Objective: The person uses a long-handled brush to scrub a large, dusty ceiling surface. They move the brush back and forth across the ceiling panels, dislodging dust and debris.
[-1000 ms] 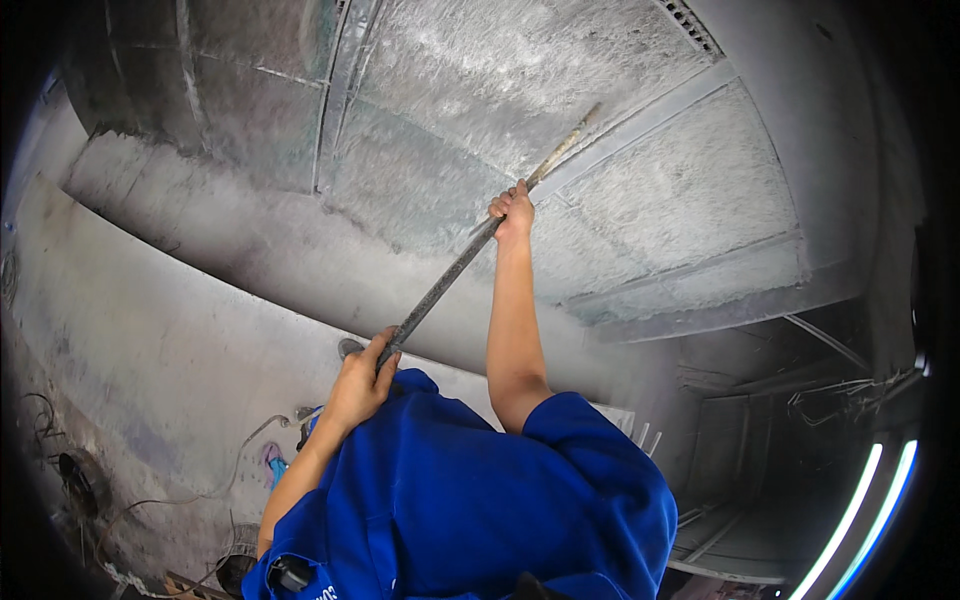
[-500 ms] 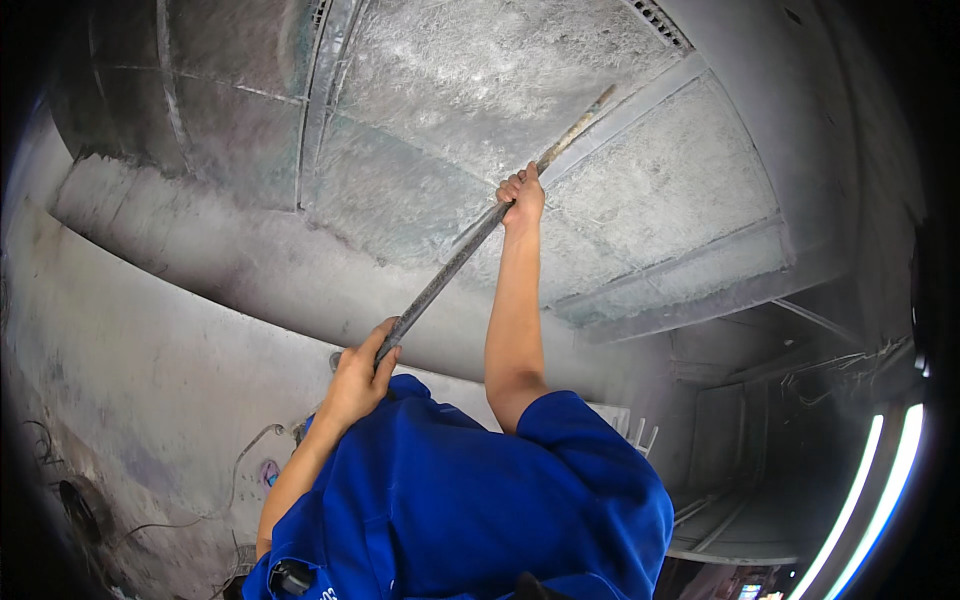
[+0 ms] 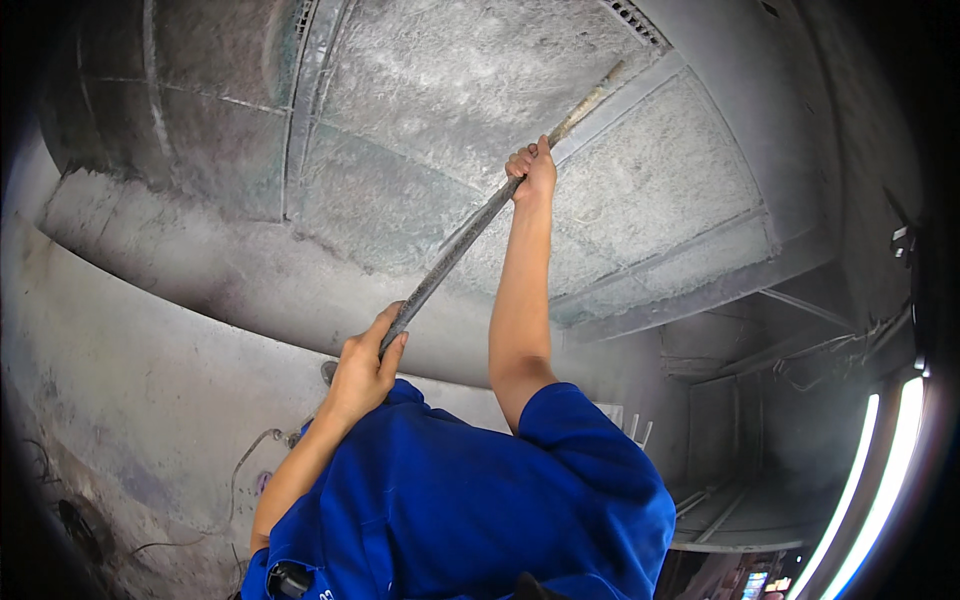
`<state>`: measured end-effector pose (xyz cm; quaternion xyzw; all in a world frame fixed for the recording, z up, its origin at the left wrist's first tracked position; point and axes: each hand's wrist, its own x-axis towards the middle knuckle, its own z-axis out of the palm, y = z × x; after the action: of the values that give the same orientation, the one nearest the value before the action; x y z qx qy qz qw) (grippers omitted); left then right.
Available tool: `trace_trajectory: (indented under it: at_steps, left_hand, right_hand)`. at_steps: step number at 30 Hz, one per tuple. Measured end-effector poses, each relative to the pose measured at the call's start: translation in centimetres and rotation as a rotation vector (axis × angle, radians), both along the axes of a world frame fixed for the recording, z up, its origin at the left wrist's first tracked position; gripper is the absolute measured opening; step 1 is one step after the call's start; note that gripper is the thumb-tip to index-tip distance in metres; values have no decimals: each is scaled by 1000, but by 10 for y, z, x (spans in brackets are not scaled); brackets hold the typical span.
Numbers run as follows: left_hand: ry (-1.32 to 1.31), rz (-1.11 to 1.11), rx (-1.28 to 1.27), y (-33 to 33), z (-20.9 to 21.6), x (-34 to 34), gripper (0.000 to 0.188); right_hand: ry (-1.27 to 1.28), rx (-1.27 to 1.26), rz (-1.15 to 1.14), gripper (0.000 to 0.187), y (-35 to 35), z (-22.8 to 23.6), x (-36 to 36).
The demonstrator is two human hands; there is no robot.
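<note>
Both my hands grip a long grey dusty rod [image 3: 455, 250] that slants up to the right. My left hand [image 3: 362, 368] is closed around its lower end, just above my blue shirt [image 3: 470, 500]. With the arm stretched overhead, my right hand [image 3: 532, 170] holds the rod farther up. The rod's tip [image 3: 612, 72] lies against a metal strip on the silver, dust-coated duct [image 3: 430, 120] overhead.
The duct's panels and metal bands fill the upper view, with a vent grille [image 3: 636, 20] at the top. A grey wall [image 3: 130, 360] with loose cables lies at the left. Two tube lights [image 3: 880, 470] glow at the lower right, near cable trays [image 3: 800, 360].
My right hand and the rod's tip have moved up and slightly right along the duct. My left hand stays at about the same spot.
</note>
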<state>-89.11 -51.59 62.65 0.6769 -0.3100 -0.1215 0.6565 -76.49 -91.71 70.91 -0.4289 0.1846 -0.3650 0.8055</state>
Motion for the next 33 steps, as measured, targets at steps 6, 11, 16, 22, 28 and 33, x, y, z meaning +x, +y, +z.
trace_trajectory:
  at_steps: [6, 11, 16, 22, 28, 33]
  left_hand:
    - [28, 9, -26, 1, 4, -4, 39]
    - [12, 60, -39, 1, 9, -8, 38]
    - [66, 69, 7, 3, 16, -15, 37]
    - [53, 88, 45, 0, 20, -19, 39]
    - [58, 110, 54, -2, 19, -25, 39]
    - [68, 154, 40, -4, 24, -29, 38]
  right_hand:
    - [-9, 20, 28, 35, 5, 6, -1]
    - [-7, 61, 50, 34, 13, 4, 6]
    - [23, 52, 76, 35, 16, 4, 13]
    - [22, 55, 113, 35, 19, 4, 19]
    - [28, 39, 135, 34, 27, 15, 26]
    - [32, 45, 163, 33, 39, 20, 36]
